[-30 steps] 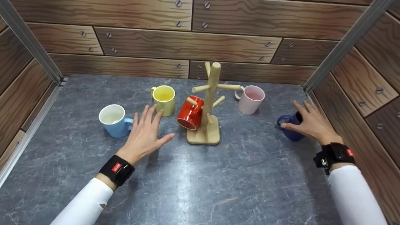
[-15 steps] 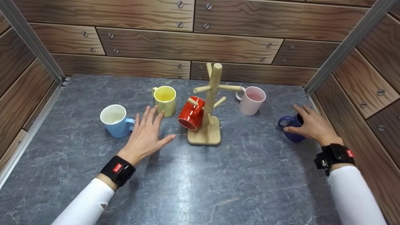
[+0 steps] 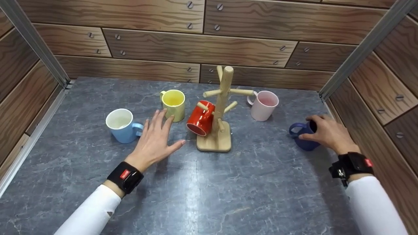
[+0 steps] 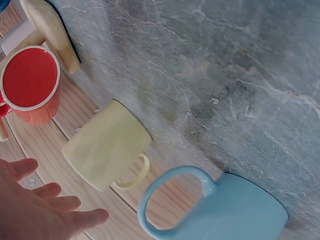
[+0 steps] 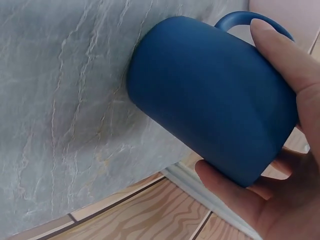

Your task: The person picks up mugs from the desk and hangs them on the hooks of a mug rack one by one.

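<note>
My right hand (image 3: 329,133) grips a dark blue mug (image 5: 210,95) around its rim end, thumb near the handle and fingers along the far side. In the right wrist view the mug's base is close to the tabletop. My left hand (image 3: 155,140) is spread palm down with nothing in it. It hovers between a light blue mug (image 3: 122,129), whose handle points toward it, and a yellow mug (image 3: 174,107) beyond the fingertips. A red mug (image 3: 200,119) hangs tilted by its handle on a peg of the wooden mug tree (image 3: 214,142).
A pink mug (image 3: 264,106) stands upright behind and right of the mug tree, its handle near an upper peg. Wood-patterned panels (image 3: 196,45) wall the back and sides of the grey marbled table (image 3: 202,195). The right panel is close beside my right hand.
My right fingers have drawn in from spread to curled around the dark blue mug, which has shifted slightly. My left hand stays nearly in place; the view has shifted a little.
</note>
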Demonstrator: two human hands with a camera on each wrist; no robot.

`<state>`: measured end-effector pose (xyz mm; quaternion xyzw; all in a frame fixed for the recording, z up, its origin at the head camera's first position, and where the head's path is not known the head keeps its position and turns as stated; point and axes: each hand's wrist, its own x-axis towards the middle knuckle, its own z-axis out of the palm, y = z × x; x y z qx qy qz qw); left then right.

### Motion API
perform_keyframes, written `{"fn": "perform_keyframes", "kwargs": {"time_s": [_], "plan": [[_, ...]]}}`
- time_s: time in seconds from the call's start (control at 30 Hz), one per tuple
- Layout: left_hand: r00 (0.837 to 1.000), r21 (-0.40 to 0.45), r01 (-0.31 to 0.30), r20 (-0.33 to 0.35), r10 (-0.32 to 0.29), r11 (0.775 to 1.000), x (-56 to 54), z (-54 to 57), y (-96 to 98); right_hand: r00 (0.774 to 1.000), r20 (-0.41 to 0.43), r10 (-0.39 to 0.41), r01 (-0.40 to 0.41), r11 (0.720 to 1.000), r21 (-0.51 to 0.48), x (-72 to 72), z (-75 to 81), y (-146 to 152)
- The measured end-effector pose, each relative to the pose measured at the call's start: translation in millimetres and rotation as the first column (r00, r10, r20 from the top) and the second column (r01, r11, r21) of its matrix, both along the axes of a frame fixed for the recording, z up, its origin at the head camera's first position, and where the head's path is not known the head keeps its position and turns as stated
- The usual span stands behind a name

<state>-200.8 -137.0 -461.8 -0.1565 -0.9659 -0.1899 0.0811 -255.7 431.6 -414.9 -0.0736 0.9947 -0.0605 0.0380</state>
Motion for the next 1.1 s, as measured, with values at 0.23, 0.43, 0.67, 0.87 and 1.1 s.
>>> {"fn": "perform_keyframes", "kwargs": {"time_s": [0.23,0.43,0.67,0.87,1.1], "plan": [[1.0,0.03,0.01,-0.02,-0.009,1.0,0.3,0.7,0.2,0.998,-0.056,0.008,-0.008,1.0,-0.006,13.8,12.9,-15],[0.998,0.08,0.036,-0.045,-0.033,0.996,1.2,0.2,1.1,0.993,-0.114,0.033,-0.039,0.998,-0.053,30.9,17.0,-34],[0.998,0.133,0.058,-0.034,-0.054,0.989,1.0,2.8,4.5,0.989,-0.139,0.057,-0.077,0.987,-0.144,50.7,10.8,-57],[0.997,0.148,0.074,-0.028,-0.071,0.986,1.3,3.0,9.0,0.988,-0.146,0.045,-0.081,0.964,-0.252,59.6,10.2,-80],[0.997,0.139,0.079,-0.015,-0.078,0.987,3.4,2.4,11.4,0.994,-0.109,0.026,-0.067,0.921,-0.384,64.1,11.0,-104]]}}
